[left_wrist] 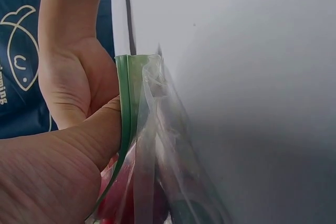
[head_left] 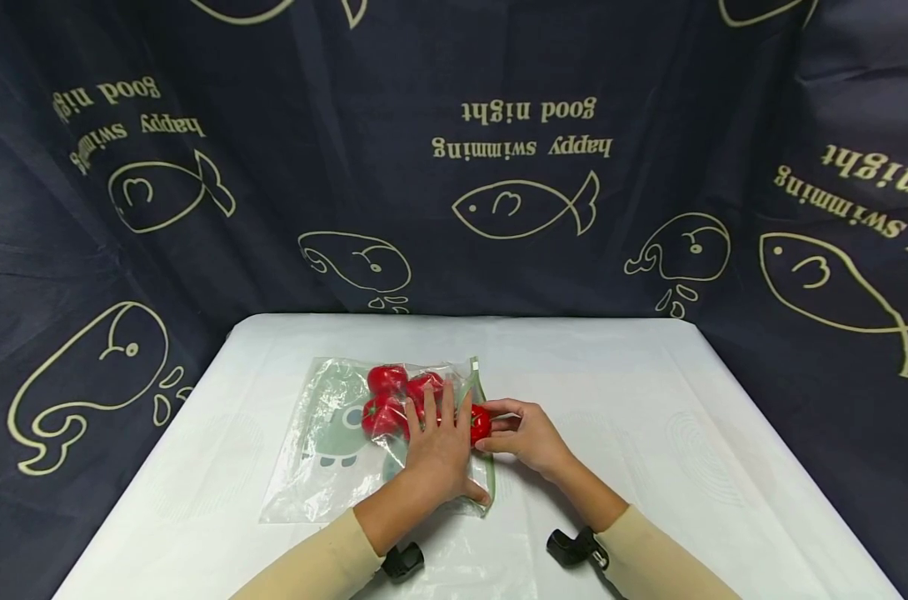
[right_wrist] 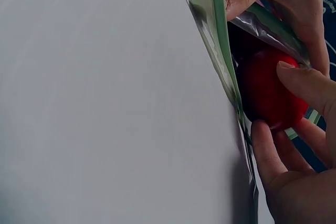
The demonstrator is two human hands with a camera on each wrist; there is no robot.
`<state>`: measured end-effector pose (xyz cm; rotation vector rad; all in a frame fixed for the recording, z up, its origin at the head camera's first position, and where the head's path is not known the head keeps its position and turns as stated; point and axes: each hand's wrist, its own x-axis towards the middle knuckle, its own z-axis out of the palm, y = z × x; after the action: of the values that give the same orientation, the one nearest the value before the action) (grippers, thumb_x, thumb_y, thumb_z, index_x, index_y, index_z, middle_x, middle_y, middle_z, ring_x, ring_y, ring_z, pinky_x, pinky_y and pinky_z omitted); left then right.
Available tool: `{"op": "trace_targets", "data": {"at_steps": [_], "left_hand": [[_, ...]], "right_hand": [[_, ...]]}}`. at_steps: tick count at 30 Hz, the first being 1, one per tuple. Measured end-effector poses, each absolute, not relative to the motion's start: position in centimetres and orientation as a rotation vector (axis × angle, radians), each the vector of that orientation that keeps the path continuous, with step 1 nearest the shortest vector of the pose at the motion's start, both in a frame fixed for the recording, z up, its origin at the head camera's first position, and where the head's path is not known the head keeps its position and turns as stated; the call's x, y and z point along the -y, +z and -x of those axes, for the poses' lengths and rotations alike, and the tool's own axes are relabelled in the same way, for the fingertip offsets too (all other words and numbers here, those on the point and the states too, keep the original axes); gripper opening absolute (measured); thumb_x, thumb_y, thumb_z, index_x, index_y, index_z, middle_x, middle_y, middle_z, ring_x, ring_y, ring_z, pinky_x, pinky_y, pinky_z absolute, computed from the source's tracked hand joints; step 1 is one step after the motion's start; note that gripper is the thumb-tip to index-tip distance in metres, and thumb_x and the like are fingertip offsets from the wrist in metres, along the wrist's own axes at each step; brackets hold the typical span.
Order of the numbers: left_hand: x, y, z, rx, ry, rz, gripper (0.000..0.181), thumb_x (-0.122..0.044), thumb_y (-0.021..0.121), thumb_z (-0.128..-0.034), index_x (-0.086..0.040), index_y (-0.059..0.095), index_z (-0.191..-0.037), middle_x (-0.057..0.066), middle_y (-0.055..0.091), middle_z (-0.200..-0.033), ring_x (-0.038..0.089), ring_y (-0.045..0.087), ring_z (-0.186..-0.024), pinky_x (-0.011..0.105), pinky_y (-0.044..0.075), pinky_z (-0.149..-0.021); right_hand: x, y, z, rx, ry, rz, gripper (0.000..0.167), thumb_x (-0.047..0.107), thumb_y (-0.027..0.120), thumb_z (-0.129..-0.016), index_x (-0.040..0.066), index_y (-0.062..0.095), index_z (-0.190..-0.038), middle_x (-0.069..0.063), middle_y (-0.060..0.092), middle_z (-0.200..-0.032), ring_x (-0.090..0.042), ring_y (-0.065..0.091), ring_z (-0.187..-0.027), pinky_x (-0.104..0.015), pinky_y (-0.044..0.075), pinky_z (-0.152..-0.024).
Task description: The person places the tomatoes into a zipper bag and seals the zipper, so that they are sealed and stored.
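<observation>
In the middle, your right hand point(head_left: 527, 435) pinched a shiny red tomato point(head_left: 480, 423); your left hand point(head_left: 437, 457) spread over the clear bag point(head_left: 330, 492).

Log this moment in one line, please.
left hand: spread on clear, green-edged plastic bag | right hand: grips round red tomato at bag's mouth

- My head camera looks forward and down, farthest back: table point(head_left: 611, 375) low, dark curtain point(head_left: 529, 50) above.
- My left-wrist view looks in close, left hand point(left_wrist: 52, 177) lower left.
- My right-wrist view is close too, right hand point(right_wrist: 310, 192) lower right.
- All three share the bag's green edge point(left_wrist: 125, 108).
</observation>
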<state>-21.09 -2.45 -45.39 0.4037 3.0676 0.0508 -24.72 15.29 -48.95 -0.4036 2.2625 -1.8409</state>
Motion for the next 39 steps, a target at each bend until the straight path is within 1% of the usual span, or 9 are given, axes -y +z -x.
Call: {"op": "trace_targets", "data": {"at_steps": [9,16,23,25,28,33,39], "left_hand": [[2.35,-45.37,21.17,-3.072,0.022,-0.421,0.153,-0.075,0.09,-0.0449,-0.014,0.017,-0.165,0.02,0.009,-0.172,0.048,0.006,-0.158,0.072,0.006,-0.122],[2.26,-45.34,21.2,-3.071,0.026,-0.427,0.153,-0.075,0.09,-0.045,-0.014,0.017,-0.164,0.02,0.011,-0.172,0.048,0.006,-0.158,0.072,0.006,-0.122],[2.24,-45.22,21.18,-3.074,0.046,-0.432,0.153,-0.074,0.091,-0.0435,-0.013,0.019,-0.164,0.021,0.011,-0.172,0.048,0.005,-0.158,0.071,0.004,-0.123],[2.24,-45.19,21.18,-3.072,0.043,-0.434,0.153,-0.075,0.091,-0.0435,-0.013,0.019,-0.164,0.021,0.011,-0.172,0.048,0.004,-0.158,0.07,0.003,-0.123],[2.25,-45.15,21.23,-3.07,0.031,-0.435,0.154,-0.076,0.09,-0.0436,-0.013,0.019,-0.164,0.021,0.01,-0.172,0.048,0.004,-0.158,0.07,0.003,-0.123],[2.25,-45.1,21.31,-3.066,0.037,-0.431,0.154,-0.077,0.09,-0.043,-0.014,0.018,-0.164,0.021,0.01,-0.172,0.047,0.004,-0.158,0.069,0.003,-0.124],[2.28,-44.95,21.3,-3.057,0.076,-0.443,0.154,-0.075,0.091,-0.0434,-0.014,0.019,-0.164,0.022,0.011,-0.171,0.047,0.005,-0.158,0.069,0.003,-0.124]], "right_hand": [[-15.09,-49.06,24.89,-2.212,-1.882,0.379,0.055,0.001,0.085,-0.08,-0.008,0.063,-0.129,-0.029,0.069,-0.124,-0.032,0.073,-0.103,-0.022,0.06,-0.077],[-15.06,-49.06,24.84,-2.217,-1.877,0.346,0.053,0.002,0.082,-0.084,-0.005,0.064,-0.133,-0.028,0.069,-0.125,-0.025,0.074,-0.101,-0.021,0.059,-0.079],[-14.85,-49.16,24.74,-2.159,-1.933,0.344,0.044,-0.001,0.079,-0.087,-0.01,0.064,-0.127,-0.031,0.07,-0.119,-0.02,0.076,-0.098,-0.022,0.06,-0.08],[-14.79,-49.23,24.73,-2.135,-1.947,0.346,0.044,-0.002,0.078,-0.087,-0.012,0.063,-0.128,-0.031,0.07,-0.121,-0.019,0.076,-0.098,-0.022,0.06,-0.081],[-14.73,-49.26,24.72,-2.09,-1.975,0.336,0.048,-0.003,0.076,-0.088,-0.013,0.059,-0.132,-0.031,0.068,-0.125,-0.02,0.076,-0.101,-0.024,0.06,-0.083],[-14.78,-49.23,24.71,-2.033,-1.996,0.312,0.053,-0.002,0.075,-0.09,-0.013,0.053,-0.137,-0.029,0.067,-0.129,-0.024,0.074,-0.108,-0.026,0.06,-0.085],[-14.74,-49.3,24.63,-1.971,-2.012,0.301,0.054,-0.004,0.073,-0.09,-0.013,0.05,-0.138,-0.027,0.068,-0.129,-0.016,0.074,-0.106,-0.027,0.06,-0.087]]}}
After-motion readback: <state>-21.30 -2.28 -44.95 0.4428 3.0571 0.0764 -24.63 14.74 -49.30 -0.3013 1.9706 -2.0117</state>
